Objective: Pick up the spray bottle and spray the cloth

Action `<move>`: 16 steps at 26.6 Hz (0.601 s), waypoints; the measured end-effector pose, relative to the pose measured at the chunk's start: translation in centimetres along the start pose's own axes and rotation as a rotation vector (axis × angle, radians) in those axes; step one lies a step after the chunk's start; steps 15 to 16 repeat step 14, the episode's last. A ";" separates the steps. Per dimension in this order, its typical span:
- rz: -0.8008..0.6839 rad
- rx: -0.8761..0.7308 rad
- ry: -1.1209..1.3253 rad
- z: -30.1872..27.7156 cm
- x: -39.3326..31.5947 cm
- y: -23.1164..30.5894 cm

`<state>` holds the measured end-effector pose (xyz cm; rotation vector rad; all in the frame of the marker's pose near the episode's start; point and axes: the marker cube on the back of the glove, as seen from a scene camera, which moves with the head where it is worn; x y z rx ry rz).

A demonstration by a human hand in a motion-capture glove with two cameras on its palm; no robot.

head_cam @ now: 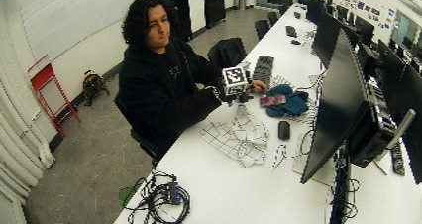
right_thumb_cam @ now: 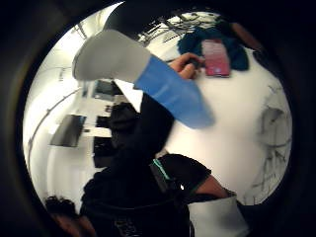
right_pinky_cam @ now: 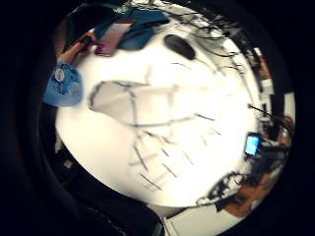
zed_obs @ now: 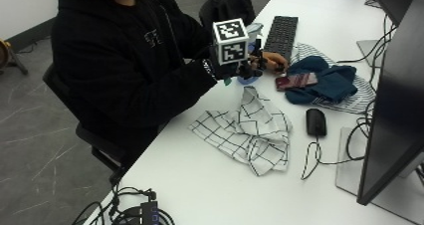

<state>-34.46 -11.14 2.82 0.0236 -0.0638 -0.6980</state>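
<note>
The gloved right hand (zed_obs: 246, 66) is raised just above the table (zed_obs: 199, 185), fingers wrapped around the spray bottle (right_thumb_cam: 148, 79), near the checked cloth (zed_obs: 248, 130). The bottle looks like light, stiff plastic, likely smooth, so the neck under the trigger is the place to hold. The cloth lies soft and crumpled.

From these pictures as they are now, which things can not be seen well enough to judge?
- Spray bottle: in the outside view the marker and the gloved right hand hide it almost fully; its nozzle shows in no view.
- Right hand's fingers: hidden in the outside view, so the grip is unclear.
- Checked cloth: blurred in the palm views; wet or dry cannot be told.
</note>
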 end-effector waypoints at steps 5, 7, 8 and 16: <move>0.010 0.061 0.180 -2.5 0.1 3.7; 0.005 0.059 0.207 -2.9 -0.1 5.1; 0.001 0.052 0.216 -3.0 -0.1 5.8; -0.018 -0.005 0.215 -2.6 0.2 8.6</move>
